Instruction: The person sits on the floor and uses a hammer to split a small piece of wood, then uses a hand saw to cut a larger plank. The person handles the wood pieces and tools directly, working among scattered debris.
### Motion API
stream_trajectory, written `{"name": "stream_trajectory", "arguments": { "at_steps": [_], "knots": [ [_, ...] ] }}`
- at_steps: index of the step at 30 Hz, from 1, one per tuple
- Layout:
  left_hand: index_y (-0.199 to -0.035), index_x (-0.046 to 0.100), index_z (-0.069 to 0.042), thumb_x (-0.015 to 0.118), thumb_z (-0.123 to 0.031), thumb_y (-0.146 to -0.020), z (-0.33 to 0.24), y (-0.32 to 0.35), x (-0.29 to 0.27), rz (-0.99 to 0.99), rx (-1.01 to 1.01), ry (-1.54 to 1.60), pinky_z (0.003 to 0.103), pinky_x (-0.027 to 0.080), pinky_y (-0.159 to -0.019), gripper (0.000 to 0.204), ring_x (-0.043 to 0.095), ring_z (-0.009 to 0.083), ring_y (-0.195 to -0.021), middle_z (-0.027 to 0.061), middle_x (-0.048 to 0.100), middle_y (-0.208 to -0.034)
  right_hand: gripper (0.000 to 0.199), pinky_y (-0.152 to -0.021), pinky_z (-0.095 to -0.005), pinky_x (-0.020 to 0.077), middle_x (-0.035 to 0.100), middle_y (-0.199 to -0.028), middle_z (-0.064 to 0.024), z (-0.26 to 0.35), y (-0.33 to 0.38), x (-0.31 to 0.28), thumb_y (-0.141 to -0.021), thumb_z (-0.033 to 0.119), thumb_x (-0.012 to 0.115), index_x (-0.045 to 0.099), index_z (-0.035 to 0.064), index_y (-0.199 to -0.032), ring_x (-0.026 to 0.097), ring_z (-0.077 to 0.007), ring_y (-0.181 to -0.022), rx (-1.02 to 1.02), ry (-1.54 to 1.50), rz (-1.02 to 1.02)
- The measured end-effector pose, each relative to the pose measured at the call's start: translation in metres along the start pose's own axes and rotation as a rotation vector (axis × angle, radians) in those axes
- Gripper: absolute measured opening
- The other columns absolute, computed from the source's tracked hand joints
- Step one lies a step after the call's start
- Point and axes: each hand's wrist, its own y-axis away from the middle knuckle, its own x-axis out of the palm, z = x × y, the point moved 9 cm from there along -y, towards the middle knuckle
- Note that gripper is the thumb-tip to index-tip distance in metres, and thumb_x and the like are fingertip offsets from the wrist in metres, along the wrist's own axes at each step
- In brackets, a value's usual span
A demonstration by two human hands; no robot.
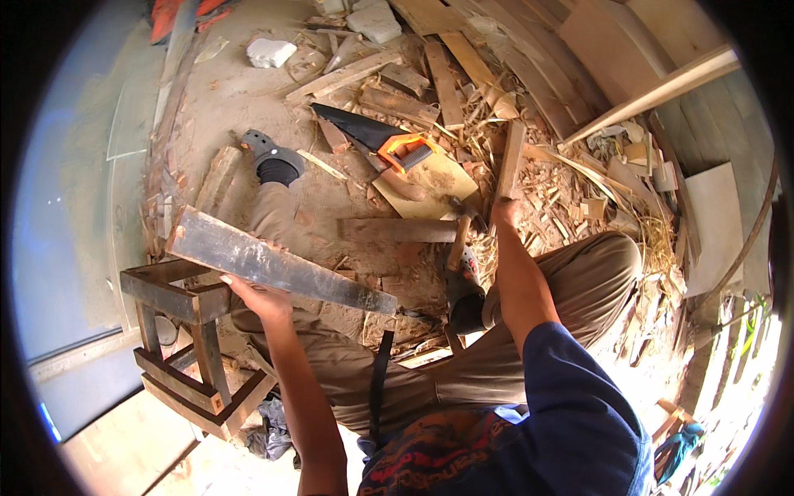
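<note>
1. The left hand [263,299] gripped a long, dark, weathered plank [273,263] from below, its fingers curled around the near edge roughly at mid-length.
2. The plank lay tilted across the scene, its broad end up at the left above a small dark wooden stool frame [186,347] and its narrow end pointing right toward the person's knee.
3. The stool frame stood on the ground just beside the person's left leg; the plank passed over its top rail, though whether the two touched could not be told.
4. The right hand [504,211] was stretched forward over the scrap heap, at the lower end of a short wooden slat [511,161]; whether its fingers were closed on the slat could not be told.
5. A hammer [460,236] with a wooden handle lay just left of the right hand, near the right foot.
6. A handsaw [376,136] with a dark blade and an orange handle rested farther ahead on the dirt, beside a flat yellowish board [434,186].
7. Wood offcuts and shavings [579,190] covered the ground to the right.
</note>
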Motion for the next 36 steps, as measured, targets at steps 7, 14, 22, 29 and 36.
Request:
{"name": "stream_trajectory", "arguments": {
  "at_steps": [7,14,22,29,36],
  "knots": [
    [-0.147,0.036,-0.012,0.038,-0.065,-0.098,0.003,0.009,-0.015,-0.103,-0.089,0.059,0.047,0.049,-0.092,0.072,0.057,0.0289,-0.11,0.0115,0.054,-0.13,0.076,-0.099,-0.0491,0.0465,0.057,-0.125,-0.0279,0.033,-0.02,-0.017,-0.079,0.049,0.068,0.047,-0.0029,-0.13,0.055,-0.0433,-0.119,-0.172,0.042,-0.066],
    [-0.137,0.041,0.001,0.067,-0.032,-0.094,-0.026,0.014,-0.011,0.15,0.113,-0.021,0.037,0.043,-0.1,0.06,0.058,0.023,-0.114,0.0155,0.062,-0.125,0.107,-0.105,-0.0671,0.0328,0.04,-0.144,-0.0269,0.017,0.031,-0.002,-0.074,0.057,0.074,0.024,-0.0076,-0.143,0.041,-0.0423,-0.135,0.012,0.361,0.132],
    [-0.146,0.021,0.006,0.075,-0.027,-0.088,-0.026,0.03,-0.033,-0.338,0.136,-0.398,0.035,0.035,-0.108,0.086,0.047,0.0281,-0.121,0.0181,0.044,-0.135,0.089,-0.096,-0.0517,0.0466,0.058,-0.115,-0.0207,0.041,0.041,-0.039,-0.063,0.055,0.082,0.042,-0.0021,-0.119,0.062,-0.0367,-0.11,0.072,0.295,-0.187],
    [-0.13,0.05,-0.004,0.068,-0.041,-0.094,-0.012,0.003,-0.025,-0.185,-0.026,-0.187,0.034,0.037,-0.103,0.054,0.05,0.0199,-0.121,0.0097,0.056,-0.126,0.094,-0.087,-0.0481,0.0534,0.057,-0.121,-0.0288,0.059,0.058,-0.026,-0.064,0.04,0.088,0.037,-0.0134,-0.122,0.062,-0.0392,-0.109,-0.083,-0.149,-0.019],
    [-0.147,0.033,-0.002,0.072,-0.053,-0.086,0.005,-0.009,-0.021,-0.117,-0.153,0.075,0.043,0.032,-0.111,0.088,0.043,0.0263,-0.132,0.016,0.045,-0.141,0.065,-0.084,-0.0391,0.0501,0.057,-0.113,-0.0174,0.22,0.183,-0.086,-0.077,0.013,0.078,0.042,-0.0072,-0.127,0.059,-0.0247,-0.096,-0.679,-0.922,0.366]
  ]
}}
